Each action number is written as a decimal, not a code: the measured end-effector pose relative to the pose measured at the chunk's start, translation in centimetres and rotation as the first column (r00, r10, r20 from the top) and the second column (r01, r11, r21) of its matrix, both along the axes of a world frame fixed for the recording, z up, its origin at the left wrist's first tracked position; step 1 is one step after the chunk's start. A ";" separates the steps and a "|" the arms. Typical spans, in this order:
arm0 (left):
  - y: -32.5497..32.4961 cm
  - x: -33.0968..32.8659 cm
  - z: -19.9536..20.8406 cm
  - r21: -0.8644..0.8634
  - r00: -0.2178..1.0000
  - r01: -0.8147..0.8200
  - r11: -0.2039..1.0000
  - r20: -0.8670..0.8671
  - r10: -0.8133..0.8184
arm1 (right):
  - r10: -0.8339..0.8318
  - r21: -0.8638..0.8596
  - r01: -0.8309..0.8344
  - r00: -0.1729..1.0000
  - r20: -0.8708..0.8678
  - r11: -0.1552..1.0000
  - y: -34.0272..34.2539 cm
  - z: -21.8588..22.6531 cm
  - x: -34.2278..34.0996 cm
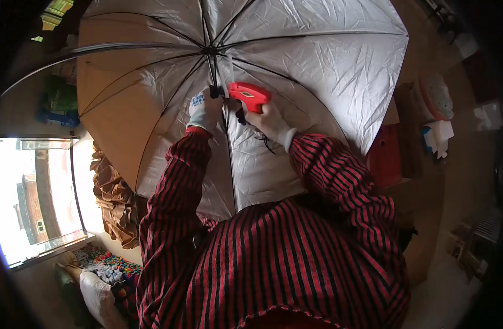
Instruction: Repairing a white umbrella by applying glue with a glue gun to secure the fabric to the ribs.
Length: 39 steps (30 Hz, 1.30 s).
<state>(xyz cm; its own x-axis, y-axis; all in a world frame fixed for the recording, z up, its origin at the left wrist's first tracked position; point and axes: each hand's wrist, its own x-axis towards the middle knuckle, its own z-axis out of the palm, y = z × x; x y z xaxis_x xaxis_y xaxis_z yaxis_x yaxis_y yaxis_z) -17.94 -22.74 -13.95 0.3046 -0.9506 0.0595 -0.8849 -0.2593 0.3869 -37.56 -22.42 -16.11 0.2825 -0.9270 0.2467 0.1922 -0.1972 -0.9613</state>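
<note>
An opened umbrella (273, 164) with a silvery lining and thin black ribs spreads in front of me, its ribs meeting at a dark hub (209, 50). My left hand (206, 109), in a white glove with blue print, is closed round a black part near the umbrella's middle; what exactly lies in its fingers is partly hidden. Close beside it, my right hand (269, 122), gloved in white too, grips a red tagging gun (250, 94) by its handle. The gun's front end points toward the left hand. A narrow pale strip (231, 68) rises just beyond the gun.
Crumpled brown paper (113, 200) lies left of the umbrella by a bright window (35, 197). Filled sacks (95, 293) and a heap of colourful small pieces (112, 266) are at lower left. To the right stand a red box (384, 156) and a round red-rimmed basin (436, 96).
</note>
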 end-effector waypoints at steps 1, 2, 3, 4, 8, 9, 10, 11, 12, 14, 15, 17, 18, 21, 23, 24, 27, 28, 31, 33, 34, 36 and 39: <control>0.1 0.0 -0.3 0.010 1.000 0.005 1.000 0.008 -0.005 | 0.064 0.209 -0.063 0.998 0.001 0.976 0.1 -0.5 0.3; 0.1 0.0 -0.6 0.000 0.999 -0.017 1.000 -0.047 0.017 | 0.127 0.408 -0.123 0.992 0.017 0.904 0.1 -1.0 0.7; 0.1 0.0 -0.9 -0.008 0.994 -0.039 0.999 -0.102 0.038 | 0.121 0.416 -0.120 0.992 0.025 0.901 -0.1 -1.5 1.1; 0.8 0.4 -1.0 -0.019 0.985 -0.087 0.996 -0.150 0.083 | 0.098 0.404 -0.102 0.995 0.031 0.909 -0.3 -1.3 2.0; 0.5 0.1 -1.8 -0.006 0.950 -0.093 0.996 -0.301 0.087 | -0.028 0.399 0.023 1.000 0.006 0.917 -2.1 -2.5 4.3; 0.5 0.7 -2.4 0.000 0.951 -0.094 0.996 -0.295 0.090 | -0.055 0.409 0.057 0.998 -0.018 0.911 -2.1 -3.0 5.2; 0.4 1.5 -3.0 0.004 0.941 -0.077 0.997 -0.330 0.074 | -0.081 0.418 0.092 0.996 -0.044 0.904 -2.0 -3.6 5.9; 0.3 2.0 -3.2 0.005 0.928 -0.065 0.998 -0.368 0.063 | -0.074 0.423 0.085 0.996 -0.043 0.902 -1.7 -2.9 6.1; 0.4 2.3 -3.5 0.006 0.913 -0.054 0.999 -0.406 0.052 | -0.019 0.490 0.032 0.999 -0.032 0.871 -1.4 -2.2 6.3; 0.6 1.8 -3.1 0.019 0.924 -0.078 0.997 -0.374 0.080 | 0.072 0.617 -0.055 0.997 -0.002 0.785 -1.2 -1.4 6.0; 0.5 0.9 -2.4 0.027 0.934 -0.095 0.995 -0.343 0.099 | 0.064 0.623 -0.047 0.998 -0.005 0.781 -1.3 -1.4 5.5; 0.8 0.0 -1.1 0.035 0.945 -0.111 0.993 -0.307 0.117 | 0.069 0.617 -0.031 0.997 -0.038 0.786 -1.5 -1.2 5.2; 0.9 -0.3 -0.7 0.023 0.928 -0.131 0.991 -0.348 0.130 | 0.073 0.614 -0.024 0.996 -0.054 0.789 -1.5 -1.2 5.1; 1.0 -1.1 -1.0 0.006 0.885 -0.164 0.986 -0.440 0.150 | 0.043 0.490 0.046 0.985 -0.169 0.870 -0.9 -1.5 5.2; 1.5 0.3 -2.4 0.001 0.893 -0.223 0.975 -0.401 0.205 | 0.029 0.417 0.068 0.975 -0.222 0.906 -0.8 -2.1 5.3; 1.7 0.9 -3.2 -0.003 0.895 -0.254 0.967 -0.381 0.233 | 0.011 0.375 0.074 0.975 -0.221 0.924 -0.7 -2.5 5.2; 1.4 0.9 -3.7 -0.043 0.897 -0.197 0.979 -0.411 0.162 | -0.029 0.297 0.094 0.976 -0.216 0.950 -0.6 -3.2 5.3; 1.3 1.0 -3.8 -0.066 0.897 -0.171 0.983 -0.424 0.128 | 0.034 0.390 0.032 0.986 -0.162 0.920 -0.8 -3.5 5.4; 1.0 1.3 -4.4 -0.084 0.881 -0.162 0.983 -0.461 0.106 | 0.145 0.546 -0.102 0.989 -0.037 0.831 -1.4 -4.2 5.4; 0.7 1.7 -4.5 -0.096 0.873 -0.158 0.983 -0.478 0.094 | 0.096 0.580 -0.253 0.953 0.286 0.774 -1.4 -5.3 5.5; 0.7 1.7 -4.4 -0.073 0.890 -0.174 0.982 -0.438 0.125 | 0.061 0.579 -0.332 0.898 0.436 0.745 -1.3 -5.5 5.4; 0.6 1.6 -4.0 -0.030 0.917 -0.209 0.978 -0.354 0.185 | 0.119 0.538 -0.385 0.878 0.463 0.750 -1.4 -5.9 5.1; 1.0 0.5 -3.4 -0.022 0.894 -0.211 0.977 -0.408 0.184 | 0.237 0.444 -0.489 0.827 0.510 0.751 -1.7 -6.2 4.6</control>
<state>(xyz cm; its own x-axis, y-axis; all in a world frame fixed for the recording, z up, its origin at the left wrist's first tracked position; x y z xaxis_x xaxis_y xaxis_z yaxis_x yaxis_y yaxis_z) -17.41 -21.69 -17.31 0.4968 -0.8665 -0.0489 -0.5836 -0.3753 0.7201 -32.99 -24.16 -22.31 0.6183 -0.7813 -0.0853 0.5222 0.4895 -0.6983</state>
